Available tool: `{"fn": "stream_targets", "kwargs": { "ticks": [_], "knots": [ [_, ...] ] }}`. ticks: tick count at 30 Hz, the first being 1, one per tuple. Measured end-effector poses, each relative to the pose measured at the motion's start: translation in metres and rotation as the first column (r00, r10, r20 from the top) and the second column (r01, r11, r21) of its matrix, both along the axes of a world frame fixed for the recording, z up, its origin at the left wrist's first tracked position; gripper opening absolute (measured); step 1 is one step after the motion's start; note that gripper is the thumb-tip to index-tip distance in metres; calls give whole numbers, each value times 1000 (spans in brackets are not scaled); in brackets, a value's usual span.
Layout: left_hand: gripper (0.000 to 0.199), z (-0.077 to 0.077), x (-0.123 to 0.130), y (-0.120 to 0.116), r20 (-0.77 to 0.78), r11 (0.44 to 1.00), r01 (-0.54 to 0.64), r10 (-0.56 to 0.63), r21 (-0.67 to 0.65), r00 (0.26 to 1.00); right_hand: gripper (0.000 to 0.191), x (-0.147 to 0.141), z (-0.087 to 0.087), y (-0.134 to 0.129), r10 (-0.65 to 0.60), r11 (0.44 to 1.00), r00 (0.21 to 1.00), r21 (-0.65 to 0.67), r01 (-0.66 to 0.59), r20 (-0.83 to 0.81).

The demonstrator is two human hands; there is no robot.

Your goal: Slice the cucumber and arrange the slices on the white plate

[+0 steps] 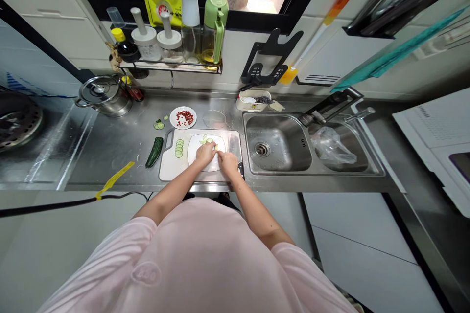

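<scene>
Both my hands meet over a white plate [194,149] lying on a white cutting board [171,168]. My left hand [206,154] is closed, its fingertips pinching a pale green cucumber slice [216,147]. Fingers curled, my right hand [227,162] closes on the same slice from the other side; the fingers partly hide it. More cucumber slices [206,139] rest on the plate's far part. A short row of overlapping slices [179,148] lies on the board, left of the plate. To the right, a kitchen knife [234,143] lies flat, its black handle near my right hand.
Left of the board lies a dark green cucumber [154,152]. Behind it are cucumber pieces [158,124] and a plate [173,118] of chopped red bits. A steel pot [110,100] stands back left. The double sink [279,144] is on the right, with a plastic bag [332,145] inside.
</scene>
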State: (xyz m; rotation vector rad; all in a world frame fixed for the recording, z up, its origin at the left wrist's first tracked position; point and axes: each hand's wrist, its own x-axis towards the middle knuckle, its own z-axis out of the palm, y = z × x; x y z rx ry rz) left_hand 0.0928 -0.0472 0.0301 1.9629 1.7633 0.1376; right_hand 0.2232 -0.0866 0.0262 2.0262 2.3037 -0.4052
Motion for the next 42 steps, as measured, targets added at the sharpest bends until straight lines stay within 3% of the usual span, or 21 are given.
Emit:
{"fn": "stream_targets", "kwargs": {
  "ticks": [8,42],
  "knots": [
    [31,1,1,-1,42,1000,-16,15,13,999,35,3,-2,-6,-17,999,999,50,19,-41],
    [29,-2,4,1,-4,1000,-7,7,9,1000,38,-3,5,1,-25,998,998,-60,29,58]
  ]
}}
